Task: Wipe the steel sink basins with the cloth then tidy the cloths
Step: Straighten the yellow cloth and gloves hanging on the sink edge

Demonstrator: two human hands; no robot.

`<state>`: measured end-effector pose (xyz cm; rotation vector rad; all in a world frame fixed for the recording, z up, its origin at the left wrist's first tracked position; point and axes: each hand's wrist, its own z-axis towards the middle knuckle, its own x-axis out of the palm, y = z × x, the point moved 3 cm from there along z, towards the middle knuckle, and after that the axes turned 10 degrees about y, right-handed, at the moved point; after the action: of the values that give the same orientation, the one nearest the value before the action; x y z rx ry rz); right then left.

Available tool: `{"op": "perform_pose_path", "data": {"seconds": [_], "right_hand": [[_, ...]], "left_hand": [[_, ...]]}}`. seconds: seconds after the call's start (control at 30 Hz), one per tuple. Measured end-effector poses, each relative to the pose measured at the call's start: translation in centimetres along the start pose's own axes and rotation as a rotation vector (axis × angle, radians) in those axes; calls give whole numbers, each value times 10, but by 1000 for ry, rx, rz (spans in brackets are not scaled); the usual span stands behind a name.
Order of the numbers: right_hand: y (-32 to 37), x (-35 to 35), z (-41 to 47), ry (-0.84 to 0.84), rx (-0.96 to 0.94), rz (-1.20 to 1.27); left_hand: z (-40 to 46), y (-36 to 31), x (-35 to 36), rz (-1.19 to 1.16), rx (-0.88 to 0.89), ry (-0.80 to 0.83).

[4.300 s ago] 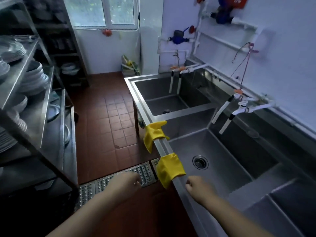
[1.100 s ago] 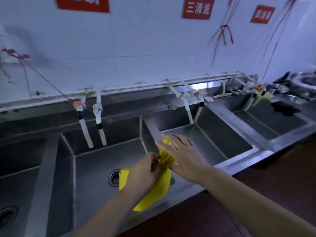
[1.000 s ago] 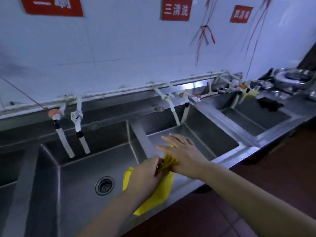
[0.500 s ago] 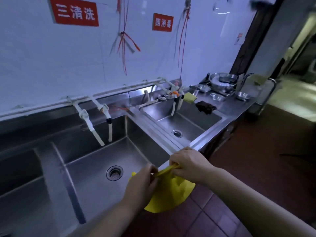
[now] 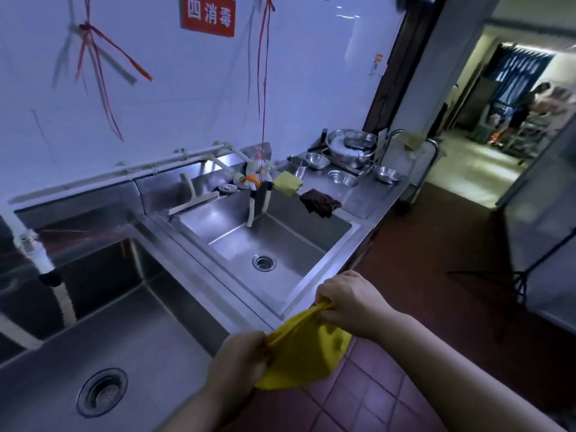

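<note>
Both hands hold one bright yellow cloth (image 5: 304,353) off the steel desk's (image 5: 367,198) front edge: left grip (image 5: 240,364) and right grip (image 5: 349,302) each clenched on its bunched top edge.

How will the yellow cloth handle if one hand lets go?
Likely floppy: the yellow cloth sags in a loose belly below the edge stretched between the left hand and right hand. Probably light, since pinched edges carry it. It would likely swing and hang from the remaining grip.

White tiled wall (image 5: 174,98), red sign (image 5: 208,16), red floor tiles (image 5: 367,397)
</note>
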<state>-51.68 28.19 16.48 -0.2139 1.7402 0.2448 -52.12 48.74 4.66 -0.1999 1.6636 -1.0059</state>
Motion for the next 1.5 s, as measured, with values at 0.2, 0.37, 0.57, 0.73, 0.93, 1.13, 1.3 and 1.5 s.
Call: {"op": "perform_pose_path", "data": {"seconds": [0.2,0.37,0.57,0.73,0.93,1.13,1.3,1.5], "right_hand": [[-87,-17,51,-70,96,33],[-143,-25,82,-232,105,82],[-219,-22,139,-236,61,84],[-290,-24,193,-266,-70,81],[-377,-45,255,-296,-209,71],[-417,-67,324,-307,-312,107],[-401,-101,384,-350,-344,248],[-363,-139,470,-311,-300,391]], "left_hand": [[114,7,-8,49,110,-53],[183,-10,-21,-46,58,-54],[265,-24,-25,-1,-103,-107],[341,-34,-16,57,-134,-116],[424,-55,-14,53,-286,-144],[473,-77,-46,278,-351,-253],[501,-75,-118,457,-422,-362],[546,-52,-222,621,-456,-446]]}}
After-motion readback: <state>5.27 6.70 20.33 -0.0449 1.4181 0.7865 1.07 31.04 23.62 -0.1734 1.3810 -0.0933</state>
